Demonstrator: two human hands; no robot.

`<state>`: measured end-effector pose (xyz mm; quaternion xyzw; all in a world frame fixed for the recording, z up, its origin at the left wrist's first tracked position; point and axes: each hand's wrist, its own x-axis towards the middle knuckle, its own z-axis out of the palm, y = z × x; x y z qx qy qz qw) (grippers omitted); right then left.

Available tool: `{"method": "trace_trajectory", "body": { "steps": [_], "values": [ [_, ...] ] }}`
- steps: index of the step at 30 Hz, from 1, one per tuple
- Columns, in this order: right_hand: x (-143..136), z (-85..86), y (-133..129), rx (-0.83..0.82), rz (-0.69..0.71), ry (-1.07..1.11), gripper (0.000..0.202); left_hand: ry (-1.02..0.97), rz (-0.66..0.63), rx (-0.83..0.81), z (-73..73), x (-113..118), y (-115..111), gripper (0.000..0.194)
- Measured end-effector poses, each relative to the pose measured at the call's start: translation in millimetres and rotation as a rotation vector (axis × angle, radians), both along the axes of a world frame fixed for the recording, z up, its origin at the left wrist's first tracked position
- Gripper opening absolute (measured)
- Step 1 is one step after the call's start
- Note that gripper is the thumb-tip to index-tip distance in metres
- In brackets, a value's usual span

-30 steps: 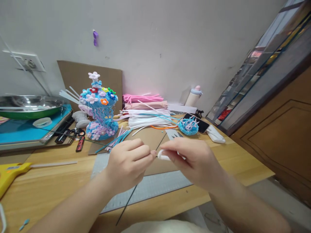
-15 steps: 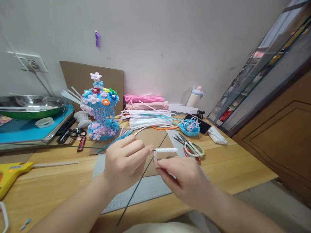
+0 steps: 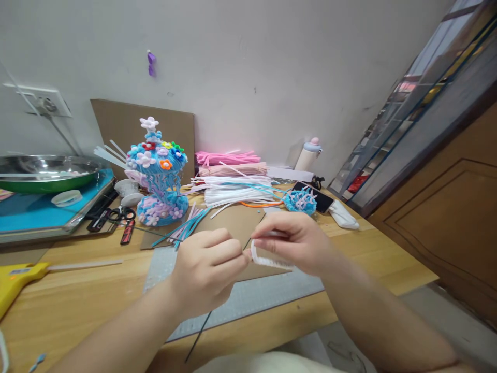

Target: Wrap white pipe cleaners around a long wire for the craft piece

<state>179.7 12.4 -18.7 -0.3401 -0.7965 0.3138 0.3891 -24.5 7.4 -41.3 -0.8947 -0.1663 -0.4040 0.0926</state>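
My left hand [image 3: 209, 269] is closed, its thumb and finger pinching a thin dark wire [image 3: 153, 231] that sticks out to the left. White fuzzy pipe cleaner [image 3: 272, 261] is wrapped around the wire's right end, just beyond my fingertips. Above it, my right hand [image 3: 291, 241] pinches the white pipe cleaner's loose end, which bends up from the wrapped part. A second dark wire [image 3: 199, 336] lies slanted under my hands, across the grey cutting mat [image 3: 287, 295] and a piece of cardboard [image 3: 240, 223].
Behind my hands stand a blue flowered pipe-cleaner model [image 3: 157, 171] and stacks of white pipe cleaners [image 3: 236, 194] and pink pipe cleaners [image 3: 229, 158]. A small blue piece [image 3: 300, 201] sits beside a phone [image 3: 322, 201]. At left lies a yellow glue gun [image 3: 21, 282]; black scissors [image 3: 121, 213] lie farther back.
My right hand has risen from below the wrapped wire to above it, carrying the loose pipe-cleaner end around. It now covers the pale-handled scissors. The view has shifted slightly.
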Motion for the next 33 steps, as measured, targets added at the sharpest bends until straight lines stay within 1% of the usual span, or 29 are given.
{"method": "trace_trajectory", "body": {
  "steps": [2,3,4,6,7,9,12,14,16,18,19,20,22,24,25,27,29,31,33],
  "values": [
    [-0.6,-7.9,8.3,-0.173,0.046,0.069,0.012,-0.019,-0.025,-0.027,2.1,-1.4,0.3,0.013],
    [-1.9,-13.6,10.3,-0.229,0.063,0.096,0.014,-0.034,-0.025,-0.036,2.8,-2.1,0.8,0.014],
    [-3.8,-20.0,10.6,-0.266,0.070,0.109,0.017,-0.052,-0.015,-0.040,3.1,-2.7,1.5,0.015],
    [-9.1,-32.7,6.2,-0.252,0.053,0.105,0.020,-0.088,0.028,-0.037,2.2,-3.6,3.4,0.013],
    [-12.0,-38.0,2.0,-0.214,0.029,0.084,0.022,-0.103,0.057,-0.034,1.0,-3.8,4.7,0.012],
    [-17.6,-44.8,-8.8,-0.086,-0.024,0.004,0.026,-0.121,0.116,-0.022,-2.6,-4.2,7.6,0.010],
    [-23.3,-44.7,-25.4,0.167,-0.099,-0.197,0.021,-0.110,0.191,0.027,-8.6,-4.7,12.2,0.009],
    [-24.9,-39.1,-33.3,0.337,-0.145,-0.322,0.020,-0.079,0.219,0.075,-11.0,-4.4,14.4,0.010],
    [-24.5,-30.7,-36.7,0.481,-0.187,-0.382,0.021,-0.038,0.220,0.112,-11.4,-3.2,15.1,0.012],
    [-21.8,-20.6,-34.6,0.564,-0.221,-0.393,0.020,-0.002,0.202,0.130,-10.4,-1.3,14.0,0.014],
    [-19.6,-15.3,-31.2,0.574,-0.230,-0.381,0.018,0.010,0.190,0.129,-9.6,-0.4,12.9,0.015],
    [-17.1,-10.0,-26.2,0.558,-0.228,-0.360,0.016,0.019,0.177,0.120,-8.9,0.4,11.6,0.016],
    [-11.4,-1.0,-12.4,0.462,-0.179,-0.289,0.013,0.018,0.145,0.096,-7.4,1.2,8.7,0.016],
    [-6.6,3.8,4.2,0.301,-0.086,-0.186,0.011,-0.002,0.106,0.075,-6.1,0.6,6.3,0.012],
    [-5.2,3.9,12.3,0.191,-0.035,-0.126,0.010,-0.018,0.089,0.072,-5.5,0.0,5.5,0.011],
    [-4.9,-1.1,25.3,-0.057,0.035,0.012,0.014,-0.053,0.066,0.078,-4.2,-1.8,4.9,0.012],
    [-8.1,-11.2,31.2,-0.269,0.088,0.126,0.020,-0.087,0.060,0.087,-3.3,-3.6,5.7,0.016],
    [-13.6,-23.2,28.8,-0.389,0.118,0.188,0.025,-0.124,0.066,0.096,-3.4,-5.0,7.5,0.019],
    [-19.4,-33.8,19.7,-0.417,0.101,0.196,0.027,-0.153,0.085,0.096,-4.8,-5.5,9.8,0.018]
  ]
}}
